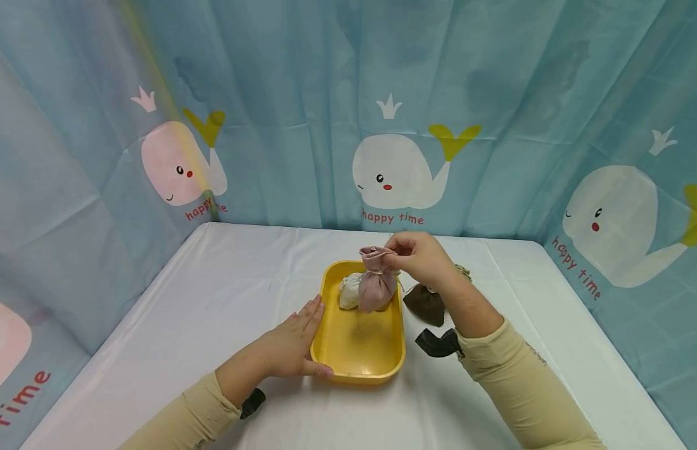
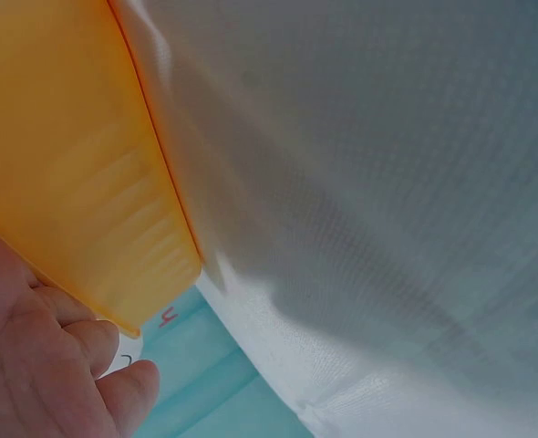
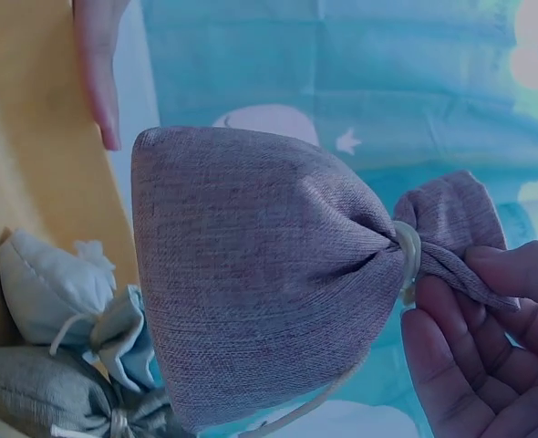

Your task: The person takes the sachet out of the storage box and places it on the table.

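Note:
My right hand (image 1: 418,253) pinches the gathered top of a pinkish-mauve drawstring pouch (image 1: 376,290), which hangs over the far part of a yellow tray (image 1: 354,350). In the right wrist view, thumb and fingers grip the cloth just above the pale cord of the pouch (image 3: 260,265). A white pouch (image 1: 349,292) lies inside the tray, partly behind the mauve one. My left hand (image 1: 292,340) rests against the tray's left side with fingers extended, its thumb at the near rim. In the left wrist view, the fingers lie along the tray's wall (image 2: 87,173).
A dark brown pouch (image 1: 426,305) lies on the white table right of the tray, with something green (image 1: 463,272) partly hidden behind the right forearm. Near the white pouch, the right wrist view shows a grey pouch (image 3: 41,383). Blue whale-print curtains (image 1: 292,125) surround the table.

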Motion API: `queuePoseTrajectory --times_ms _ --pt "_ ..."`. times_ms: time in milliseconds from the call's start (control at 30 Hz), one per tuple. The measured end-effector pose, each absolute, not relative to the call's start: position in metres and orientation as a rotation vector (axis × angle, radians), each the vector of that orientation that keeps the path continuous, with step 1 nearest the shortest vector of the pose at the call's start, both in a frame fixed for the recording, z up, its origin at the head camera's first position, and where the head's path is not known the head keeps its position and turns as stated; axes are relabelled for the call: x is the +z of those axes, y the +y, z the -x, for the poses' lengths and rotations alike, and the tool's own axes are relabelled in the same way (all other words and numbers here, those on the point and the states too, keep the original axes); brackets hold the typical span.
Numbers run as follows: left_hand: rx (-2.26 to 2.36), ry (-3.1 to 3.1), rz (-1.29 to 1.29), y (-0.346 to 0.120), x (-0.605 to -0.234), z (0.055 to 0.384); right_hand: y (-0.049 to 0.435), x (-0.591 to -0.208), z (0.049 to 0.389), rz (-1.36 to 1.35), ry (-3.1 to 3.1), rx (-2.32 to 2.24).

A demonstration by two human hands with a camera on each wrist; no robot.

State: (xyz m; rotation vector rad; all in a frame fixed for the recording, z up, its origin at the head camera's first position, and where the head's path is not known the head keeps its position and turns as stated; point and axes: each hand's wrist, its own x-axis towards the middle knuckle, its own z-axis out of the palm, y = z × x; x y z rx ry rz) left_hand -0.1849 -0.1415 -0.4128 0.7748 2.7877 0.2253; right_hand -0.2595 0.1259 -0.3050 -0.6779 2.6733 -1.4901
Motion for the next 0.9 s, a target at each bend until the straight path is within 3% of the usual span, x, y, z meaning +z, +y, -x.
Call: queuePoseTrajectory --times_ms 900 --pt "0.211 2.791 -0.767 -0.142 -0.415 0.187 0.178 -0.309 0.249 0.501 2.822 -1.48"
